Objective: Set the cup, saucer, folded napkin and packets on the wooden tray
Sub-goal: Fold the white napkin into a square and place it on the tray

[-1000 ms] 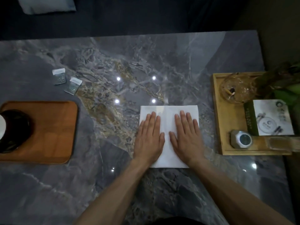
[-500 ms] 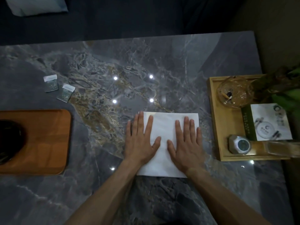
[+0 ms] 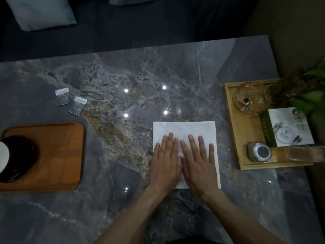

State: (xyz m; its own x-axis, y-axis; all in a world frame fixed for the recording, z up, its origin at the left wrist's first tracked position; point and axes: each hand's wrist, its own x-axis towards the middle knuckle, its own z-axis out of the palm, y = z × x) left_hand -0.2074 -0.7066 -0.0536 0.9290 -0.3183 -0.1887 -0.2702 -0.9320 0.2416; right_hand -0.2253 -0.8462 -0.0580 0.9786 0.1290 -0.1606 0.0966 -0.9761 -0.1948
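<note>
A white napkin (image 3: 184,128) lies flat on the grey marble table. My left hand (image 3: 165,162) and my right hand (image 3: 198,162) press palm-down on its lower half, side by side and touching, fingers straight. Far left lies the brown wooden tray (image 3: 58,155). On its left end stands a dark saucer (image 3: 19,159) with a white cup (image 3: 3,158) on it, both cut off by the frame edge. Two small packets, one (image 3: 62,98) beside the other (image 3: 78,105), lie on the table beyond the tray.
At the right stands a light wooden tray (image 3: 233,131) holding a glass ashtray (image 3: 250,97), a green and white box (image 3: 288,127), a small silver gadget (image 3: 259,152) and a plant (image 3: 306,92). A pillow (image 3: 40,13) lies beyond the table's far edge.
My hands have slid together on the napkin: half a second ago the left hand sat over its left edge with fingers spread. The view has tilted, so the cup shows again.
</note>
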